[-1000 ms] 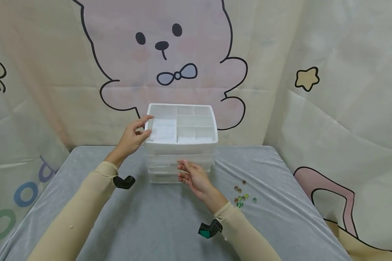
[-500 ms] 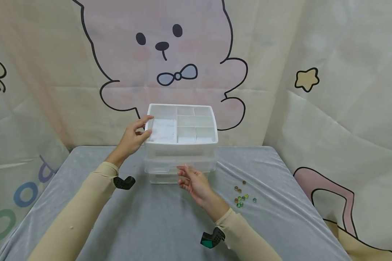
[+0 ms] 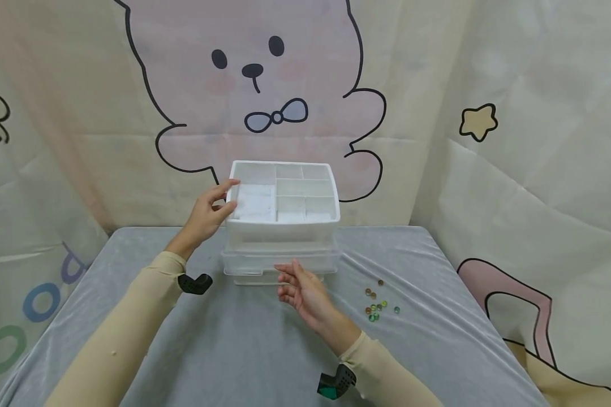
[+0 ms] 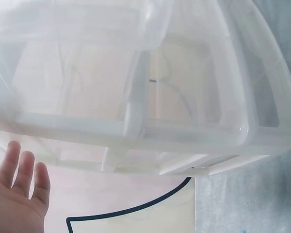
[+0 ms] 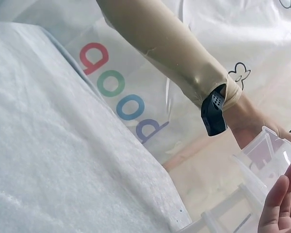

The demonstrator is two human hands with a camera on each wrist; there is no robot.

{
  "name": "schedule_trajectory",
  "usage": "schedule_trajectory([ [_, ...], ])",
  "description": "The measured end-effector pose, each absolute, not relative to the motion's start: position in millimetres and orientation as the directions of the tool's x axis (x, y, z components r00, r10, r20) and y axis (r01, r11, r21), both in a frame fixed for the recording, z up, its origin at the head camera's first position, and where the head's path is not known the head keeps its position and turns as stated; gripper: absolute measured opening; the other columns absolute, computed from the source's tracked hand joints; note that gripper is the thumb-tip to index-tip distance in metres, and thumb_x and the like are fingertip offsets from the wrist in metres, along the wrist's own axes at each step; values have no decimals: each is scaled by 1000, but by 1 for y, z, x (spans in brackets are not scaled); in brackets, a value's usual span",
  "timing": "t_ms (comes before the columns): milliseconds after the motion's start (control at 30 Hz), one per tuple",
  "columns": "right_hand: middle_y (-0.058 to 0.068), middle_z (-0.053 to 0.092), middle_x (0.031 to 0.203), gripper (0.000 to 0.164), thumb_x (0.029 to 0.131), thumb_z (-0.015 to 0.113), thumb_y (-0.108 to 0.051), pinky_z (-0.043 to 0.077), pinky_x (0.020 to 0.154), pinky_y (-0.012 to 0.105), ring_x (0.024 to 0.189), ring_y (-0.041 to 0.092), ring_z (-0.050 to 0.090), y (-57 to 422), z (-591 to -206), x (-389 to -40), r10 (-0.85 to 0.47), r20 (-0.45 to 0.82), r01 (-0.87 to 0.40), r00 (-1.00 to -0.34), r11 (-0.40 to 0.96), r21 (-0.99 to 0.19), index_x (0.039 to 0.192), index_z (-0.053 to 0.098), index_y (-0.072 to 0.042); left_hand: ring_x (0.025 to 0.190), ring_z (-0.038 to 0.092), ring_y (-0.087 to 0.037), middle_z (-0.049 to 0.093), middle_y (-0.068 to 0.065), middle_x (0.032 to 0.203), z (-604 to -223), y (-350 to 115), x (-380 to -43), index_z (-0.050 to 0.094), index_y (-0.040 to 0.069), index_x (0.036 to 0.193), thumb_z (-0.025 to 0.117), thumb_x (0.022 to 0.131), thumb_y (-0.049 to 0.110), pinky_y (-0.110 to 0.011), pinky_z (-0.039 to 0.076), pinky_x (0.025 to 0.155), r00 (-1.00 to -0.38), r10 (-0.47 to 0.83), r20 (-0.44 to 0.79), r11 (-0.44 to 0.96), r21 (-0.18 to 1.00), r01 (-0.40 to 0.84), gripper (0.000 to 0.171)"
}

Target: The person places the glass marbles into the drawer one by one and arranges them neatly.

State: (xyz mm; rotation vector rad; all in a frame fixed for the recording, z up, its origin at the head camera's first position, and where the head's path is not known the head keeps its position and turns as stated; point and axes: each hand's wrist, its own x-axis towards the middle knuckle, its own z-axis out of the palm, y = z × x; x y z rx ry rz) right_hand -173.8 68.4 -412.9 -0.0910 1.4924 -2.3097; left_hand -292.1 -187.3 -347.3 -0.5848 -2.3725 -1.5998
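Observation:
A clear and white plastic drawer organizer (image 3: pixel 282 232) stands at the table's far side, with a divided tray on top. One of its lower drawers (image 3: pixel 249 263) is slid partly out toward me; a further drawer (image 3: pixel 249 280) shows beneath it. My left hand (image 3: pixel 205 213) rests thumb and forefinger on the tray's left rim, with the other fingers (image 4: pixel 23 174) extended in the left wrist view. At the pulled drawer's front edge, my right hand (image 3: pixel 308 294) hooks its fingertips; the exact contact is partly hidden by the hand.
Several glass marbles (image 3: pixel 374 310) in green and brown lie to the right of the organizer. A grey cloth (image 3: pixel 244 350) covers the table. Printed curtains (image 3: pixel 529 186) hang close behind and at both sides.
My right hand has drawn back toward me and slightly down, and the drawer has slid out with it. My left hand keeps its place on the rim. The marbles have not moved.

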Motion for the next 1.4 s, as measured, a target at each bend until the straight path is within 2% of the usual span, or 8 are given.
schedule_trajectory([
  [267, -10, 62, 87, 65, 108, 34, -48, 52, 70, 20, 70, 3, 61, 74, -412, -160, -368, -154, 283, -917, -327, -902, 143, 48, 4, 125, 44, -30, 41, -16, 157, -347, -185, -292, 46, 11, 152, 57, 101, 11, -24, 40, 90, -892, 205, 403, 320, 834, 450, 53],
  [433, -11, 62, 88, 68, 108, 32, -48, 52, 71, 19, 71, 3, 62, 78, -413, -151, -396, -158, 293, -905, -308, -905, 147, 42, 8, 126, 44, -31, 41, -18, 157, -348, -186, -292, 45, 11, 152, 57, 101, 10, -26, 40, 91, -894, 204, 399, 332, 831, 447, 53],
  [733, -11, 62, 88, 72, 107, 34, -52, 53, 71, 19, 71, 3, 62, 81, -412, -139, -435, -157, 313, -886, -312, -897, 148, 41, 7, 118, 42, -23, 44, -20, 153, -349, -185, -293, 48, 9, 151, 57, 100, 11, -17, 40, 86, -889, 196, 414, 317, 831, 457, 52],
  [1100, -9, 59, 83, 76, 104, 40, -54, 53, 71, 19, 71, 2, 61, 82, -414, -125, -460, -180, 353, -870, -324, -878, 148, 41, 7, 118, 41, -22, 42, -15, 157, -350, -186, -295, 49, 10, 150, 57, 99, 11, -26, 40, 91, -888, 198, 416, 307, 834, 459, 51],
  [1400, -10, 60, 82, 72, 105, 37, -52, 53, 70, 18, 70, 2, 61, 82, -415, -121, -477, -164, 358, -864, -351, -865, 147, 43, 6, 121, 44, -27, 41, -16, 157, -351, -187, -295, 48, 9, 150, 57, 100, 10, -16, 41, 86, -888, 199, 415, 292, 840, 458, 51],
])
